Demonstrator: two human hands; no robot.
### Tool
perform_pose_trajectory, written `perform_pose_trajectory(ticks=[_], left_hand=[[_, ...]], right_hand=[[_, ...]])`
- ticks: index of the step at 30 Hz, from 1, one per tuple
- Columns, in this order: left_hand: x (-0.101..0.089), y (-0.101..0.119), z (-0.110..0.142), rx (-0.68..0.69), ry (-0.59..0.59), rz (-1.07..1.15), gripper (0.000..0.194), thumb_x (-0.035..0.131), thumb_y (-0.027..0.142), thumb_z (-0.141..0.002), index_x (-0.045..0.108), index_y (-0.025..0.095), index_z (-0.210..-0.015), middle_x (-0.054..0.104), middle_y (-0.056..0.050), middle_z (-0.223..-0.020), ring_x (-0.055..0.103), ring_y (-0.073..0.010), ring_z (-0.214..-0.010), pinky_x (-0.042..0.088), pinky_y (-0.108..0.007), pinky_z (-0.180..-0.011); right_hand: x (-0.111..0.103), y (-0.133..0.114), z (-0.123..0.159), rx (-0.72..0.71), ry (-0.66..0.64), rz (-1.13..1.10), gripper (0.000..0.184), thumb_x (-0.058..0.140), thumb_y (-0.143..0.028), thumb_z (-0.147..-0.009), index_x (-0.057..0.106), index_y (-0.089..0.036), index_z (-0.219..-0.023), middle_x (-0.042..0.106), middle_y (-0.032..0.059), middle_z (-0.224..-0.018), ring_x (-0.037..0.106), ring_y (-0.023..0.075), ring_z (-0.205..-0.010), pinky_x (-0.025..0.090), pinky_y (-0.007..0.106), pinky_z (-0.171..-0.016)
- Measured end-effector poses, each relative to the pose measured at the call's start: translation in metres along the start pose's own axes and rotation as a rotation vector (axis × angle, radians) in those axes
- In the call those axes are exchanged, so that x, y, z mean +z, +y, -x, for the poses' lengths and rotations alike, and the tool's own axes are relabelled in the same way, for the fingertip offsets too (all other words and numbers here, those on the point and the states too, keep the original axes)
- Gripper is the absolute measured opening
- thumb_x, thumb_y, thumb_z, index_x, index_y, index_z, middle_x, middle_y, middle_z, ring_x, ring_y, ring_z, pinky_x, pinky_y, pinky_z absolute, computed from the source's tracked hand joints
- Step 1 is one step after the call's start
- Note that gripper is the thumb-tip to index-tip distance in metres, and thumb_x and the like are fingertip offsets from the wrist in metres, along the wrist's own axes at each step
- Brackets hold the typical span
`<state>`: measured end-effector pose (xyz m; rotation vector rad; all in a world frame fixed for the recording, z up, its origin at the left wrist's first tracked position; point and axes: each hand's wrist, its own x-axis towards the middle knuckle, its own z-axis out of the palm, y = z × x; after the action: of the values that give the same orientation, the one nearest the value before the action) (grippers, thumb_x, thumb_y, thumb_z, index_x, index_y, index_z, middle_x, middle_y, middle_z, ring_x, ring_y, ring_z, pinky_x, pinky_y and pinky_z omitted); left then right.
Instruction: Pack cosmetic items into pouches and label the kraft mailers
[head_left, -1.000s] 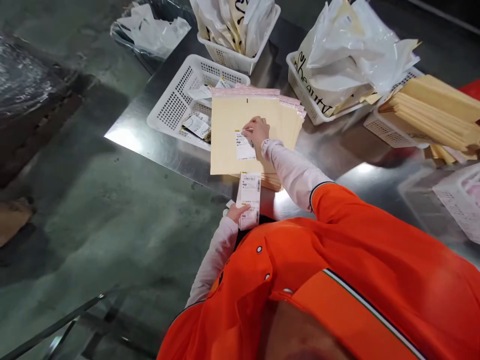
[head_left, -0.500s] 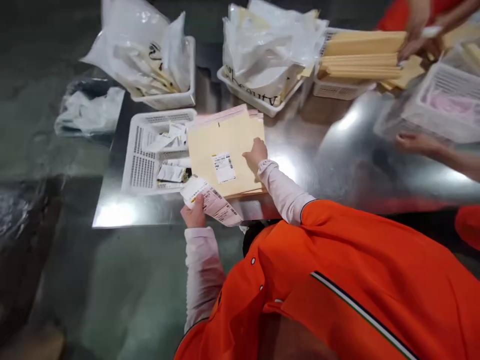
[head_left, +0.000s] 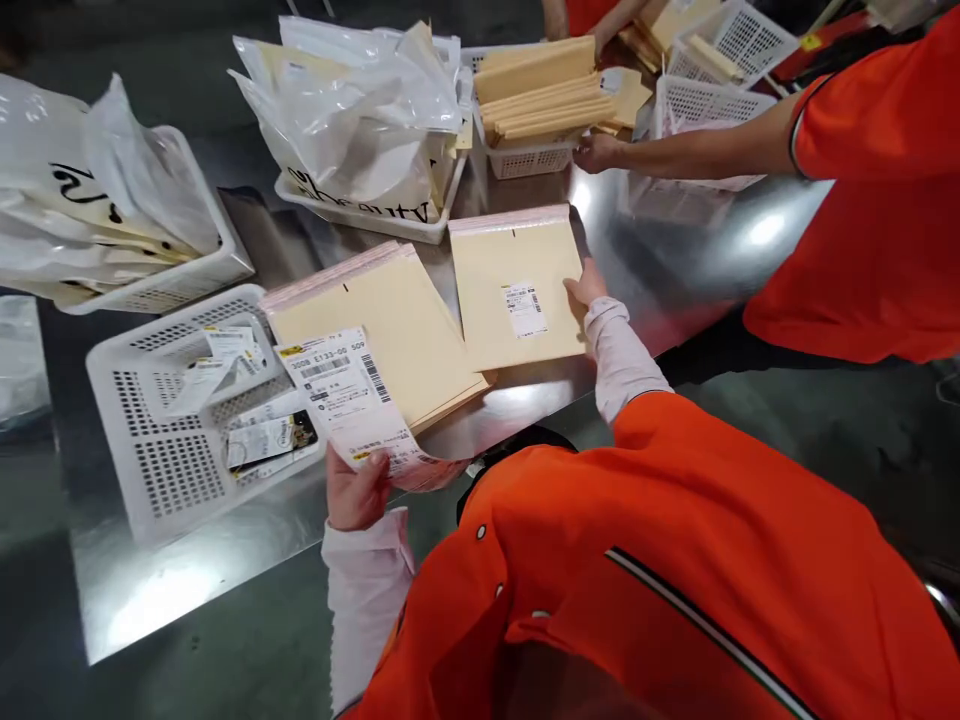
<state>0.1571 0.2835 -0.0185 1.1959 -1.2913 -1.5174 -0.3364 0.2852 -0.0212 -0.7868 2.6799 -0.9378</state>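
Note:
My right hand [head_left: 586, 288] grips the right edge of a cream padded envelope [head_left: 495, 270] that bears a small white label [head_left: 524, 309]. That envelope lies on the metal table [head_left: 187, 580], apart from and to the right of a stack of like envelopes [head_left: 390, 320]. My left hand [head_left: 357, 492] is closed on the lower end of a strip of printed shipping labels [head_left: 341, 385], held over the stack's near corner.
A white perforated basket [head_left: 150, 470] with loose label scraps sits at left. Behind stand baskets of white plastic bags [head_left: 352, 130] and one of cream envelopes [head_left: 544, 95]. A co-worker in orange [head_left: 885, 190] reaches a hand [head_left: 600, 152] in from the right.
My right hand has slid the labelled envelope off the stack to the right. My left hand lifted the label strip higher over the stack. The view swung left to right, showing the co-worker.

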Motion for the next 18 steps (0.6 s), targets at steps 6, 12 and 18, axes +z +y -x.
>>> perform_pose_trajectory(ticks=[6, 12, 18], left_hand=[[0.054, -0.01, 0.0, -0.081, -0.024, -0.014, 0.077, 0.09, 0.068, -0.062, 0.07, 0.024, -0.122, 0.078, -0.012, -0.116, 0.075, -0.0294, -0.105, 0.062, -0.04, -0.093], [0.067, -0.016, -0.005, -0.239, 0.037, 0.15, 0.068, 0.094, 0.06, -0.056, 0.073, 0.017, -0.105, 0.079, -0.014, -0.106, 0.074, -0.031, -0.103, 0.059, -0.042, -0.09], [0.086, -0.04, -0.01, -0.301, 0.293, 0.292, 0.053, 0.093, 0.057, -0.053, 0.067, 0.017, -0.076, 0.072, -0.002, -0.073, 0.064, -0.0157, -0.066, 0.054, -0.03, -0.069]], right_hand=[[0.056, -0.073, 0.137, -0.345, -1.003, -0.463, 0.055, 0.095, -0.035, -0.066, 0.074, -0.012, -0.112, 0.076, 0.0132, -0.112, 0.07, 0.0279, -0.107, 0.059, 0.041, -0.097], [0.073, -0.086, 0.232, -0.15, -1.153, -0.69, 0.047, 0.088, -0.05, -0.075, 0.077, -0.015, -0.105, 0.078, 0.0091, -0.109, 0.073, 0.0242, -0.101, 0.059, 0.039, -0.095], [0.081, -0.112, 0.197, -0.415, -1.073, -0.377, 0.024, 0.083, -0.033, -0.081, 0.081, -0.014, -0.094, 0.078, 0.0058, -0.091, 0.071, 0.0185, -0.087, 0.054, 0.028, -0.081]])
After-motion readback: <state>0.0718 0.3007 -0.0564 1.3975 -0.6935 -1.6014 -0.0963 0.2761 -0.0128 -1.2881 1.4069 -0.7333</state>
